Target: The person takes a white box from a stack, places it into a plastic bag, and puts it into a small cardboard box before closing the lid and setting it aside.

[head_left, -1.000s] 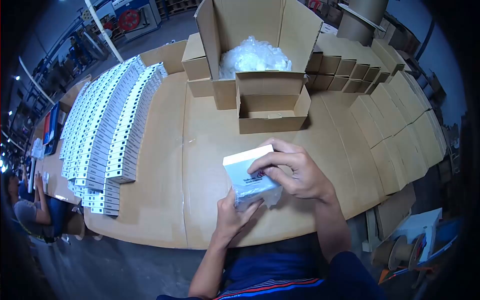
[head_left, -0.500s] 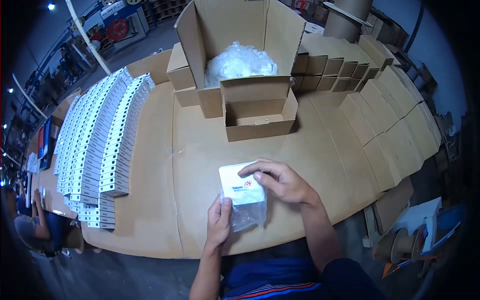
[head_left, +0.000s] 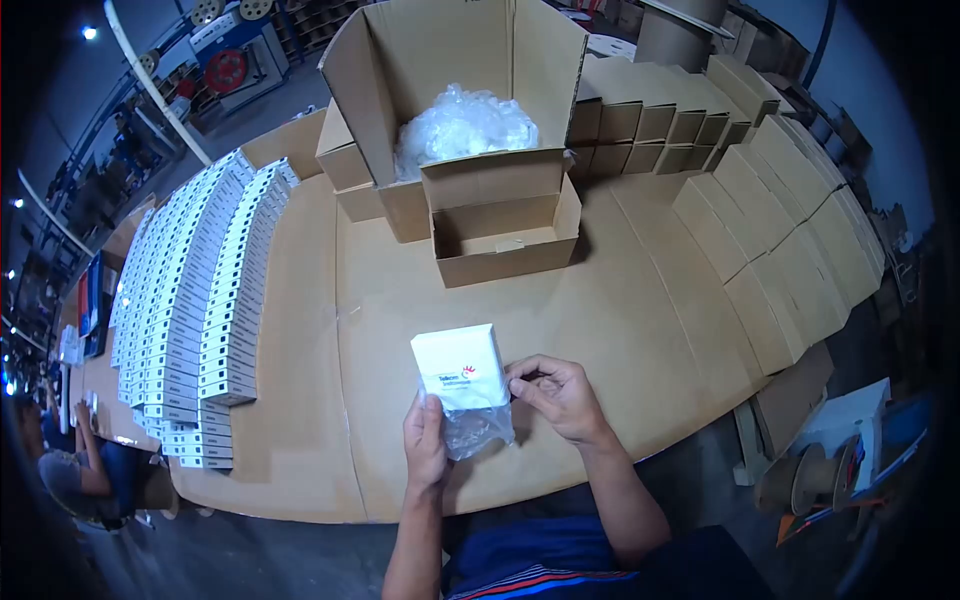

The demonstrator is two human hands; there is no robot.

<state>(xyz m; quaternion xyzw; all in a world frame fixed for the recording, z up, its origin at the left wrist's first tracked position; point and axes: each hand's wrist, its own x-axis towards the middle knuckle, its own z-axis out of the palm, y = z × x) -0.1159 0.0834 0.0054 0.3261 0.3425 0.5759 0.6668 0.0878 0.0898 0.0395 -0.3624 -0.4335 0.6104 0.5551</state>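
A small white box with a red logo is upright in front of me, its lower part inside a clear plastic bag. My left hand grips the box and bag at the lower left, thumb on the front face. Beside the box's right edge is my right hand, its fingers curled and thumb and forefinger pinched at the bag's edge. What exactly lies between those fingertips is hard to see. Beyond the hands, an opened brown carton stands with its lid raised.
A large carton at the back holds a heap of clear plastic bags. Rows of white boxes are stacked at left, brown cartons at right. Cardboard covers the table. Another person sits far left.
My right hand has come off the box's top face to its right side, its fingers curling. The box has shifted slightly left and now shows its right side.
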